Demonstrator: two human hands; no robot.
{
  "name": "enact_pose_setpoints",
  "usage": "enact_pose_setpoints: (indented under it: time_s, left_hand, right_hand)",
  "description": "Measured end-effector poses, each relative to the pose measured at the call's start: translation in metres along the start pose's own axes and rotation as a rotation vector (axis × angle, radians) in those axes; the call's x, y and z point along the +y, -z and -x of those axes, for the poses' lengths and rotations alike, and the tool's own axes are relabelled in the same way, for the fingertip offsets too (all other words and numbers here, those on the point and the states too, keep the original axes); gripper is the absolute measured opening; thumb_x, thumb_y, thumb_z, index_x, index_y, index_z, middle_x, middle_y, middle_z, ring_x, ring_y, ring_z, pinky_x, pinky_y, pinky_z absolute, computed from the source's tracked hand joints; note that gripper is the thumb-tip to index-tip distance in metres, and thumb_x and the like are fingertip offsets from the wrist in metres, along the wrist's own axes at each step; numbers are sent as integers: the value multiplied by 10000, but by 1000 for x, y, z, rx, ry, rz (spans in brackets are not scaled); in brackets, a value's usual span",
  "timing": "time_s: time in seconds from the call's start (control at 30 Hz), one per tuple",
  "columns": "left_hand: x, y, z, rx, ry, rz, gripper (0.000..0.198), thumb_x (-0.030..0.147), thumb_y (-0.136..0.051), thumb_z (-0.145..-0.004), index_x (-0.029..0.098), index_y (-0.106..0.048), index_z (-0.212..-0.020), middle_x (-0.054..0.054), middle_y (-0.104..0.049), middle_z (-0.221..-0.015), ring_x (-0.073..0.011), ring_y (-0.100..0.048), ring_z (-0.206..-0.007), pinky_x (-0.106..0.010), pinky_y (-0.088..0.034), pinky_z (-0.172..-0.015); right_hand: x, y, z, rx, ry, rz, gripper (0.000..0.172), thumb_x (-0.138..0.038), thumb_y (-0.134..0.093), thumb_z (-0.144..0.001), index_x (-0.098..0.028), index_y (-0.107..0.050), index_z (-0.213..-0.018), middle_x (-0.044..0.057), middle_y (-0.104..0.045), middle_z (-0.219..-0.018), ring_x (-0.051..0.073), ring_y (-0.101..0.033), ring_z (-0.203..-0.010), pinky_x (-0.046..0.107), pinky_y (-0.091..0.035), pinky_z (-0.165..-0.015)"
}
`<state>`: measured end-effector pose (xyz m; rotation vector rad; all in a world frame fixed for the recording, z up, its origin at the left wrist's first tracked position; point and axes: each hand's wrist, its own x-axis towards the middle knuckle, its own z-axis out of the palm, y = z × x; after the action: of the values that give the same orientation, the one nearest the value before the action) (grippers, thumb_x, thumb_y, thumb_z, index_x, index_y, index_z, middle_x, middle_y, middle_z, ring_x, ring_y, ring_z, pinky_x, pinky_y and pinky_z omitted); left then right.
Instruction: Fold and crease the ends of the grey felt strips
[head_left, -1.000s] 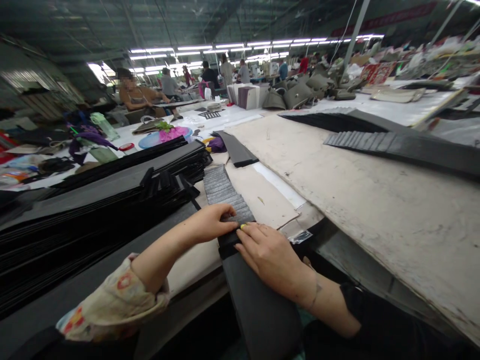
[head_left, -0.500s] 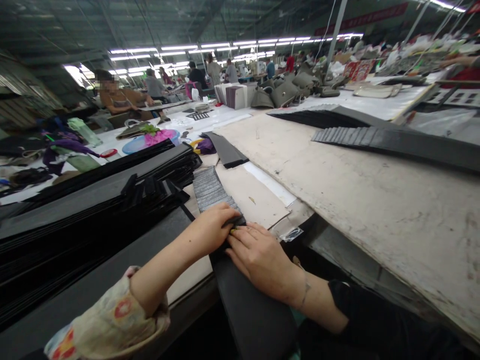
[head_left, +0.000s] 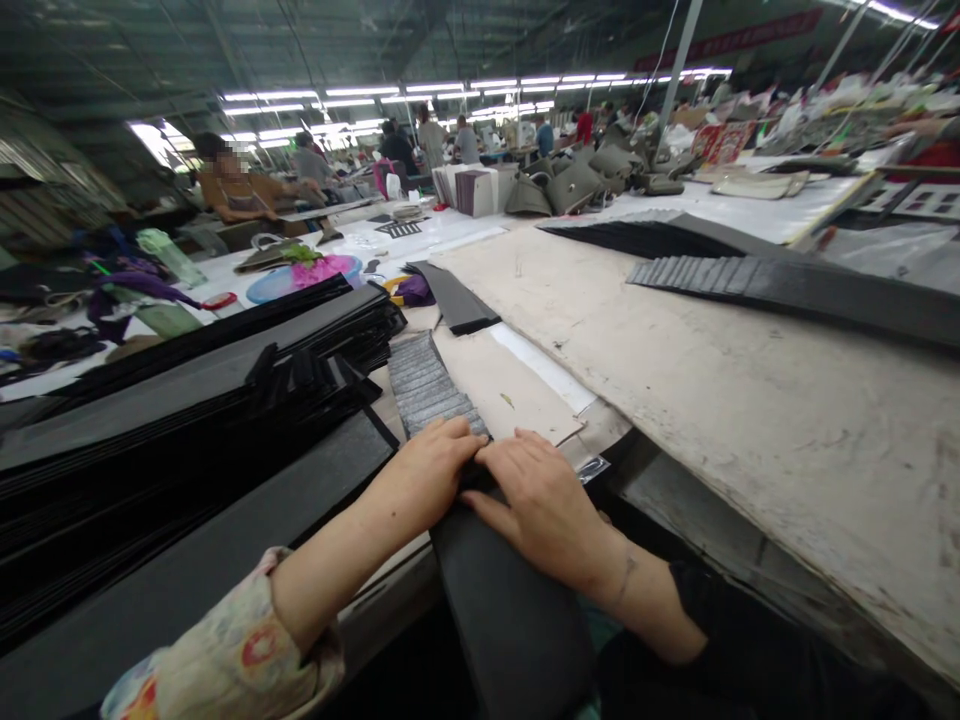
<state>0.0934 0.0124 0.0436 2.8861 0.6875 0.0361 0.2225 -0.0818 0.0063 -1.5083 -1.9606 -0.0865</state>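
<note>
A stack of dark grey strips [head_left: 502,590] runs from the table edge down toward me, its far part fanned into overlapping grey ends [head_left: 431,385]. My left hand [head_left: 439,465] is closed on the near end of that fan, fingers curled over the edge. Close against it, my right hand [head_left: 536,495] grips the same strips from the right, thumb apart from the bent fingers. The fingertips of both hands nearly meet, and what lies under them is partly hidden.
Thick piles of black strips [head_left: 187,430] fill the left side. A small grey stack [head_left: 457,300] lies ahead. On the large pale board [head_left: 712,380] at right rests another fanned strip stack [head_left: 787,290]. A blue basin [head_left: 262,290] and a seated person [head_left: 236,190] are farther back.
My right hand has lifted slightly and its fingers have bent, the thumb now spread away from them. My left hand has shifted a little right, its fingers now over the strip edge.
</note>
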Motion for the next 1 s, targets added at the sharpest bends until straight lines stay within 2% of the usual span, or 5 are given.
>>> enact_pose_setpoints:
  time_s: [0.13, 0.27, 0.5, 0.67, 1.0]
  left_hand:
    - [0, 0, 5, -7, -18, 10, 309, 129, -408, -817, 161, -540, -1095, -61, -520, -885, -176, -488, -837, -321, -416, -803]
    - [0, -4, 8, 23, -16, 3, 329, 125, -409, -811, 165, -523, -1116, -65, -520, -893, -185, -482, -854, -329, -418, -808]
    - [-3, -6, 14, 86, 14, 106, 245, 139, -418, -819, 185, -557, -1015, -49, -555, -917, -175, -510, -902, -308, -420, -831]
    - [-19, 1, 27, 90, 85, 241, 287, 206, -523, -782, 176, -533, -1067, -60, -563, -1017, -189, -499, -979, -324, -394, -885]
    - [-28, -2, 42, 152, 266, 386, 298, 298, -616, -705, 148, -576, -959, -53, -559, -897, -191, -522, -850, -321, -437, -759]
  right_hand:
    - [16, 0, -4, 55, -56, -41, 447, -373, -552, -777, -137, -441, -1141, 114, -572, -1030, 234, -515, -991, 436, -414, -887]
    - [21, -2, -9, -2, -29, -53, 547, -344, -570, -764, -104, -378, -1216, 131, -567, -1052, 235, -514, -1014, 425, -414, -897]
    - [15, -1, -12, -62, -2, 70, 499, -395, -537, -788, -74, -443, -1159, 134, -597, -967, 240, -538, -942, 424, -416, -874]
    - [14, 4, -17, -131, 60, 132, 433, -399, -514, -803, -83, -497, -1098, 123, -597, -946, 238, -520, -963, 411, -367, -920]
    - [7, 3, -37, -280, 109, 13, 329, -395, -548, -792, -164, -547, -1027, 74, -551, -925, 198, -500, -933, 352, -400, -828]
